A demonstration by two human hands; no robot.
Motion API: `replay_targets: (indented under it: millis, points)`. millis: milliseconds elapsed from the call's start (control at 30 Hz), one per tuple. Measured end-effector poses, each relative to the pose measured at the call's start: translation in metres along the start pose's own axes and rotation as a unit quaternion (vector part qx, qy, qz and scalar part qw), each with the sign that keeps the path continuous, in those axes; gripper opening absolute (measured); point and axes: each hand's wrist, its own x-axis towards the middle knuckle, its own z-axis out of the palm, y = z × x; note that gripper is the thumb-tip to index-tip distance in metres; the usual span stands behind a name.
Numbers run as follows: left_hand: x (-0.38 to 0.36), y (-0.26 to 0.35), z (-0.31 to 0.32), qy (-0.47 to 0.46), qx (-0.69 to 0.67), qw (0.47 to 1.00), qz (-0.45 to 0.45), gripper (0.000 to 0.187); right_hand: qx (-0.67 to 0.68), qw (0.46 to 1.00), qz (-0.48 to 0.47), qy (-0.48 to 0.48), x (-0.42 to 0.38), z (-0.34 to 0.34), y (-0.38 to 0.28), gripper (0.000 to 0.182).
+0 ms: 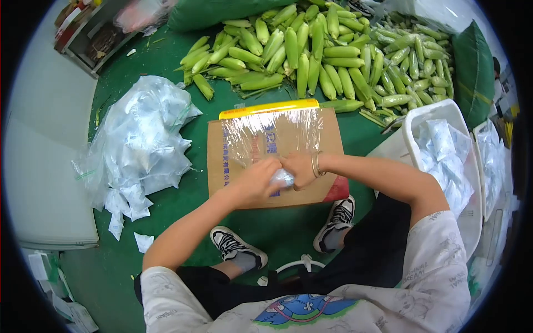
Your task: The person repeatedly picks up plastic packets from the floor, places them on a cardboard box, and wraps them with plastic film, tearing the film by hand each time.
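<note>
On a cardboard box [327,144] in front of me, clear plastic wrap [239,136] stretches toward me from a yellow-edged roll [272,108]. My left hand [261,176] and my right hand [300,169] meet at the near end of the wrap, their fingers curled closed on it. Between and just below them shows a small shiny, bluish-white bundle [283,178]. It looks like an ice pack in film, but my fingers partly cover it. A metal bangle circles my right wrist.
Beyond the box lies a big heap of unwrapped corn cobs in green husks [300,50], with film-wrapped cobs [416,66] to its right. A large clear bag of white packs [147,133] sits on the green floor at left. A white bin [411,130] of similar packs stands at right.
</note>
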Motion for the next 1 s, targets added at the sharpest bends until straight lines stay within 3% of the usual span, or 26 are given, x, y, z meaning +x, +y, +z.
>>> replay_targets:
  millis: [33,67,100,133,167,200,267,300,333,367,400,467,533,567,600,667,700,733,800,900,933,1000]
  points:
    - [-0.003,0.009,-0.004,-0.042,0.068,0.996,0.027,0.055,0.039,0.999,-0.014,-0.025,-0.001,0.004,0.0,0.078]
    - [0.003,0.011,-0.005,-0.044,0.064,0.997,0.027,0.055,0.075,0.996,-0.027,-0.047,-0.002,0.002,0.002,0.077]
    - [0.012,0.008,-0.01,-0.146,0.113,0.983,-0.019,0.062,0.08,0.995,-0.025,-0.046,0.001,-0.004,0.007,0.077]
    - [0.021,0.003,-0.012,-0.248,0.161,0.953,-0.064,0.07,0.16,0.982,-0.003,-0.103,0.003,-0.012,0.013,0.079]
    - [0.029,-0.015,-0.007,-0.262,0.149,0.952,-0.06,0.071,0.236,0.958,0.02,-0.161,0.002,-0.019,0.018,0.081]
    - [0.04,-0.024,-0.009,-0.26,0.149,0.952,-0.056,0.071,0.235,0.959,0.024,-0.16,-0.004,-0.025,0.022,0.081]
    - [0.057,-0.036,-0.009,-0.296,-0.021,0.952,-0.07,0.065,0.222,0.97,0.081,0.051,-0.022,-0.035,0.027,0.089]
    - [0.066,-0.027,-0.017,-0.329,-0.02,0.937,-0.115,0.059,0.219,0.971,0.086,0.049,-0.038,-0.042,0.018,0.089]
    - [0.07,-0.041,-0.011,-0.329,-0.021,0.938,-0.111,0.059,0.071,0.98,0.062,0.173,-0.057,-0.045,-0.004,0.091]
    - [0.068,-0.064,0.0,-0.329,-0.123,0.932,-0.091,0.058,-0.077,0.954,0.034,0.287,-0.071,-0.038,-0.023,0.093]
    - [0.068,-0.077,0.005,-0.322,-0.221,0.918,-0.069,0.057,-0.081,0.955,0.036,0.285,-0.081,-0.021,-0.035,0.093]
    - [0.067,-0.076,0.007,-0.334,-0.263,0.902,-0.08,0.047,-0.116,0.961,0.042,0.248,-0.095,0.012,-0.048,0.093]
    - [0.059,-0.084,0.025,-0.427,-0.358,0.791,-0.251,0.042,-0.091,0.959,0.024,0.269,-0.088,0.032,-0.044,0.087]
    - [0.053,-0.085,0.032,-0.441,-0.31,0.826,-0.166,0.044,-0.066,0.955,0.004,0.289,-0.083,0.039,-0.041,0.082]
    - [0.046,-0.074,0.032,-0.439,-0.312,0.825,-0.169,0.044,-0.064,0.956,0.001,0.287,-0.078,0.044,-0.039,0.082]
    - [0.028,-0.049,0.029,-0.368,-0.111,0.905,-0.181,0.054,0.096,0.968,-0.019,0.231,-0.073,0.052,-0.037,0.073]
    - [0.025,-0.041,0.027,-0.381,-0.065,0.894,-0.228,0.063,0.139,0.98,0.015,0.141,-0.07,0.038,-0.032,0.069]
    - [0.017,-0.03,0.022,-0.38,-0.067,0.894,-0.229,0.063,0.138,0.98,0.015,0.139,-0.066,0.037,-0.033,0.069]
    - [0.004,-0.008,0.008,-0.275,-0.038,0.911,-0.303,0.064,0.16,0.979,-0.052,0.112,-0.054,0.029,-0.026,0.067]
    - [0.0,-0.021,0.006,-0.223,-0.094,0.901,-0.361,0.069,0.155,0.978,-0.061,0.126,-0.041,0.029,-0.019,0.06]
    - [0.002,-0.032,0.009,-0.228,-0.099,0.897,-0.365,0.069,0.157,0.979,-0.057,0.116,-0.039,0.029,-0.017,0.058]
    - [0.017,-0.057,0.009,-0.351,-0.204,0.837,-0.367,0.062,0.176,0.982,-0.025,0.063,-0.05,0.006,-0.029,0.056]
